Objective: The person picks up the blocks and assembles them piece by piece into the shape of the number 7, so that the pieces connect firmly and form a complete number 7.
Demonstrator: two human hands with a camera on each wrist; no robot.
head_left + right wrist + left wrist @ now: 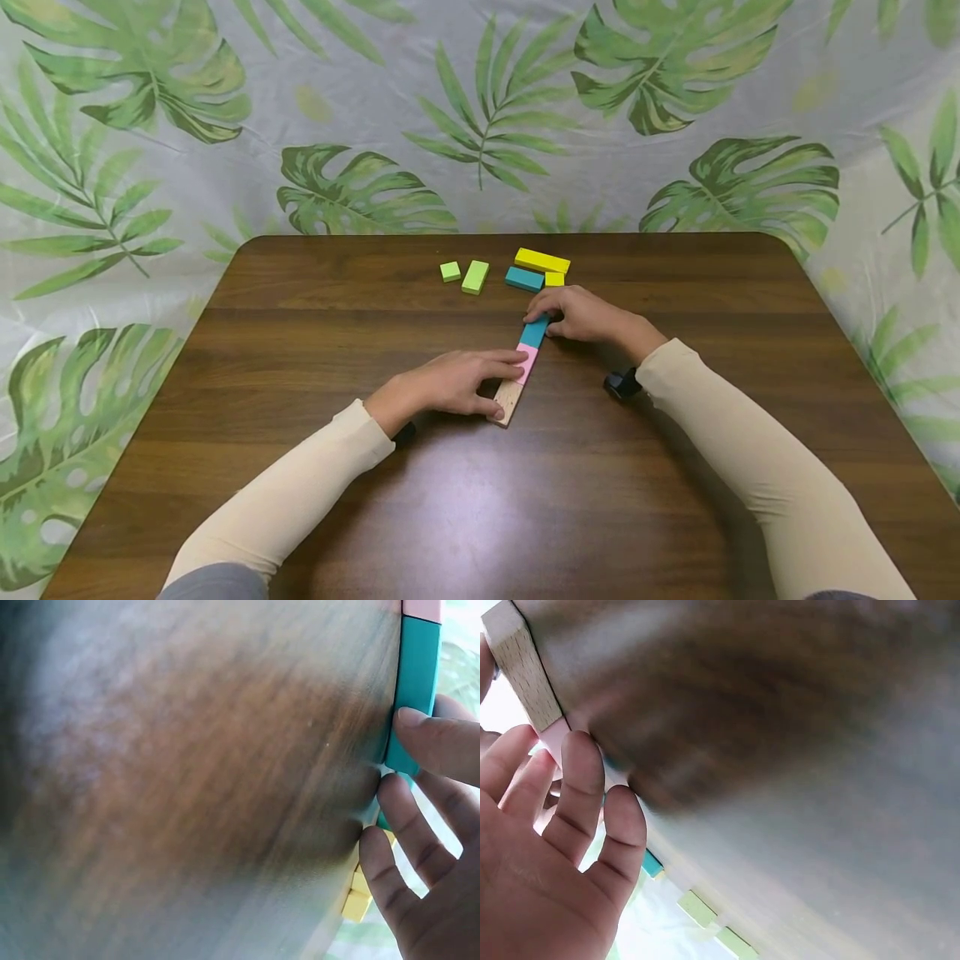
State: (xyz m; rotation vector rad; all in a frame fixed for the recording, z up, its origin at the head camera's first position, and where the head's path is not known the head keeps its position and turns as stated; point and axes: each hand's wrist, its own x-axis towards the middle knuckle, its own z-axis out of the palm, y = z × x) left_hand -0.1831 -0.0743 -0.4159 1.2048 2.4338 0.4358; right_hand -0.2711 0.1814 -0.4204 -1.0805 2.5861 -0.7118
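Your right hand pinches the far end of a teal rectangular block, lined up end to end with a pink rectangular block and a pale bare-wood block on a dark brown wood-grain table; your left hand, fingers spread, touches the pink and pale blocks. Two lime-green blocks lie beyond.

R wrist view: pink block partly out of frame up top, tabletop v. blurry

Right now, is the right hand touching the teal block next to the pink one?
Touching: the right wrist view shows the thumb of the right hand laid against the side of the teal block.
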